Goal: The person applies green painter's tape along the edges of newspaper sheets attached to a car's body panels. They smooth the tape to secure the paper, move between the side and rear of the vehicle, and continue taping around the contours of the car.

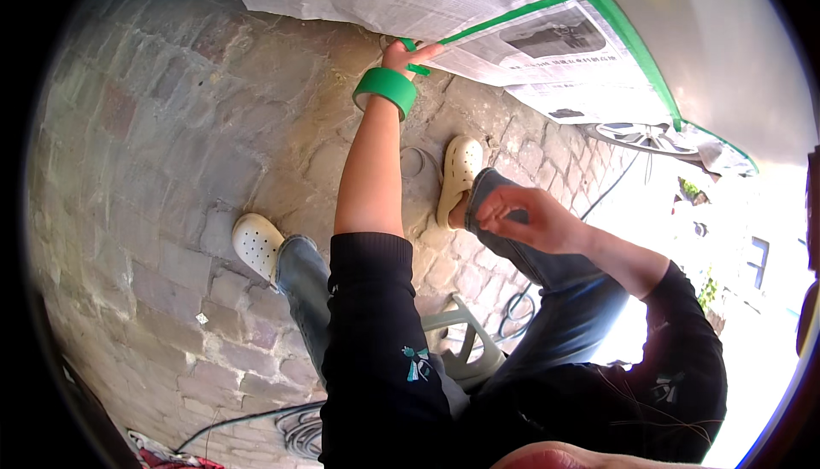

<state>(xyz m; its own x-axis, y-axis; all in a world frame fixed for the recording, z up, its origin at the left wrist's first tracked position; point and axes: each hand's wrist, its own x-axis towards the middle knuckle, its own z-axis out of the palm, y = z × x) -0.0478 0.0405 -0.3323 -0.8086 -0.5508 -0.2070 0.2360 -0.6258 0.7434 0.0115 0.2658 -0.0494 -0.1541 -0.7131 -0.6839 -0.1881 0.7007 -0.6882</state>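
My left hand [403,59] reaches to the lower edge of the newspaper sheets [500,72]. One finger lies over that edge, by the end of a green tape seam [512,18]; the other fingers are partly hidden. A roll of green masking tape [391,88] hangs around my left wrist like a bracelet. Short green tape pieces [418,70] cling to the left hand. My right hand [525,216] is held above my right knee, slightly blurred, loosely curled, with a gap between thumb and fingers and nothing visible in it.
Newspaper covers the lower side of a silver vehicle [724,33], bordered by a green tape strip [631,40]. A spoked wheel [644,137] shows beyond. A plastic stool [474,360] is beneath me on stone paving [160,213]. Dark hoses [301,430] lie behind and to the right.
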